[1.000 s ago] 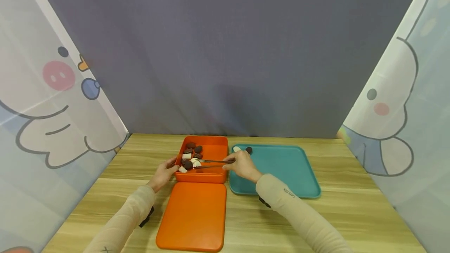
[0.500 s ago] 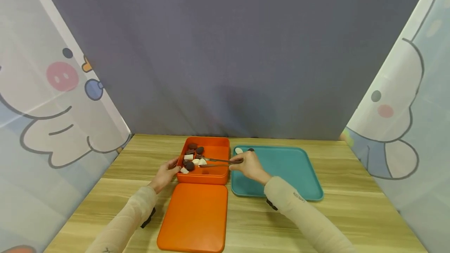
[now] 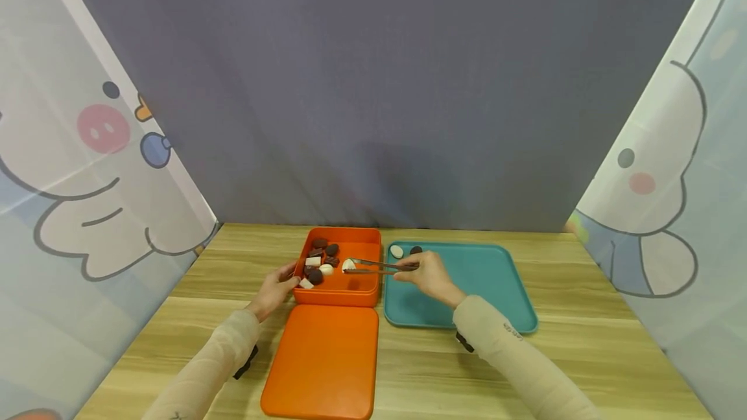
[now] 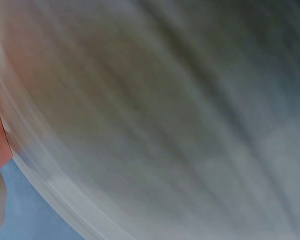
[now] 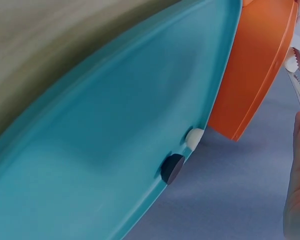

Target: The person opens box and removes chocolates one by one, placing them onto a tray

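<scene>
My left hand (image 3: 273,291) grips the left side of an orange box (image 3: 335,297), thumb near its front left corner. In the box's left half lie dark brown pieces (image 3: 316,276) and white ones (image 3: 313,261) that look like chocolates. My right hand (image 3: 432,275) pinches slim tongs (image 3: 373,271), which reach left over the box. Their serrated tips hold a rounded white chocolate (image 3: 348,265) over the box's middle; the right wrist view shows this white chocolate (image 5: 291,61) between the tips. The left wrist view is mostly blocked by a blurred surface.
Right of the box lies a teal tray (image 3: 467,284), with a white oval piece (image 3: 397,251) and a dark round piece (image 3: 415,250) by its far left corner. A flat orange lid (image 3: 321,361) lies in front of the box. A grey cloth backdrop (image 3: 385,96) stands behind.
My right hand has moved right with the tongs, which have lifted the white chocolate away from the other pieces toward the box's middle. The left hand has stayed on the box.
</scene>
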The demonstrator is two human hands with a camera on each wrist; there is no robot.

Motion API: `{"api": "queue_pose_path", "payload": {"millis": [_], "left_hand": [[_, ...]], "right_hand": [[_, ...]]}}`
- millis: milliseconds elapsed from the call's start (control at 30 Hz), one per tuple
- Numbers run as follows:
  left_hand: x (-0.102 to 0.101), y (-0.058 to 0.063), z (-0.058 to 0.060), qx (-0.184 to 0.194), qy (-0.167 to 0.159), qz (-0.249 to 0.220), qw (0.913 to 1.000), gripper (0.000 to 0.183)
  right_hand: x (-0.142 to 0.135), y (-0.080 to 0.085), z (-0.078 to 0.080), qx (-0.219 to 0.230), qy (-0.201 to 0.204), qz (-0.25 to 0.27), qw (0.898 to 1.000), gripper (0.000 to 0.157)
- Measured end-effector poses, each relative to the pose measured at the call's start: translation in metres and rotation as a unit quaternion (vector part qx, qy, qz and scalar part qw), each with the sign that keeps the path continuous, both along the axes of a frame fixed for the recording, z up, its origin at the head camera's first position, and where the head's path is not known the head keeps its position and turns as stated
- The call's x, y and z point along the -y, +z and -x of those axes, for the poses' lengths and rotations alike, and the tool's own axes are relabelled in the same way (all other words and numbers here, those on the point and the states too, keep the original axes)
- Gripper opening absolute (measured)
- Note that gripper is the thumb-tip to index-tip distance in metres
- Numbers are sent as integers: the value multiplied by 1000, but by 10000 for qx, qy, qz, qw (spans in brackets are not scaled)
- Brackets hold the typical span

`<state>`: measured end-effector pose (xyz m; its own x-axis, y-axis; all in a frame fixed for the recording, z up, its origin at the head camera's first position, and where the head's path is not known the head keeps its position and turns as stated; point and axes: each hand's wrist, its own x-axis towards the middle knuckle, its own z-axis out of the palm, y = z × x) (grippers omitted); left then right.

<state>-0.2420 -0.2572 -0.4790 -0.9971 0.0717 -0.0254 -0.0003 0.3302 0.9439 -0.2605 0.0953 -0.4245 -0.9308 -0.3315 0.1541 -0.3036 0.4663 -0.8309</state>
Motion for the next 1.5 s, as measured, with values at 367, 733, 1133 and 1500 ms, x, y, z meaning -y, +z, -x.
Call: {"api": "queue_pose_path", "payload": {"millis": [367,733,1133,1500], "left_hand": [[0,-2,1,56,-14,20,10000,52],[-1,5,-1,47,-66,27,10000,52],[0,2,1,74,-40,45,10000,53],[-1,2,1,50,-104,-38,9999,52]], "right_hand": [[-22,1,0,19,-228,-49,9997,22],[-53,9,3,104,-606,-178,9979,27],[-90,12,0,38,-856,-439,9954,36],[-115,8,1,-210,-935,-546,9939,36]]}}
